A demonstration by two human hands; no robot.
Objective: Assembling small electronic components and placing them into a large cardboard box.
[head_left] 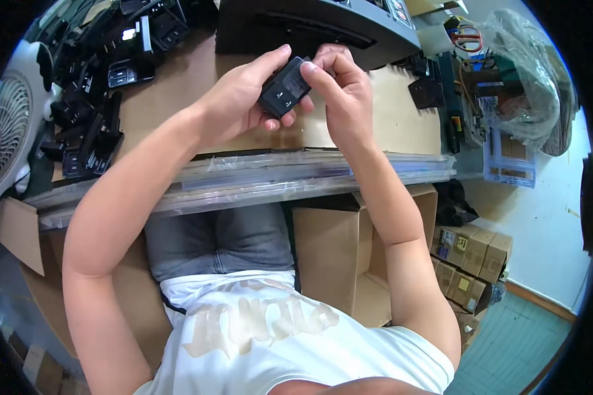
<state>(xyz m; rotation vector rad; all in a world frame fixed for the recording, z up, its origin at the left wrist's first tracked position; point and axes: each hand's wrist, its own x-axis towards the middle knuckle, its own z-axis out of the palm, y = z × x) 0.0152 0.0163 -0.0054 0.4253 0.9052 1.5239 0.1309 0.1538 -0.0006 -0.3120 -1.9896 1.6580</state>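
Observation:
A small black box-shaped device [282, 97], with a dark glossy panel and small pale marks on its face, is held over the brown tabletop [178, 108]. My left hand [234, 92] grips it from the left side, its fingers curled underneath. From the right, my right hand [346, 85] has its thumb pressed on the device's upper right edge, the other fingers bent behind. Those fingers hide the device's far end. Just beyond both hands stands a large dark grey machine [244, 29] with a slot in its front.
Many black devices [122, 72] are heaped at the left, near a white fan [6, 131]. Black parts [426, 93] lie at the right. Plastic-wrapped edging [263, 187] borders the table's front. An open cardboard box [326, 250] stands below; stacked cartons [471, 250] sit farther right.

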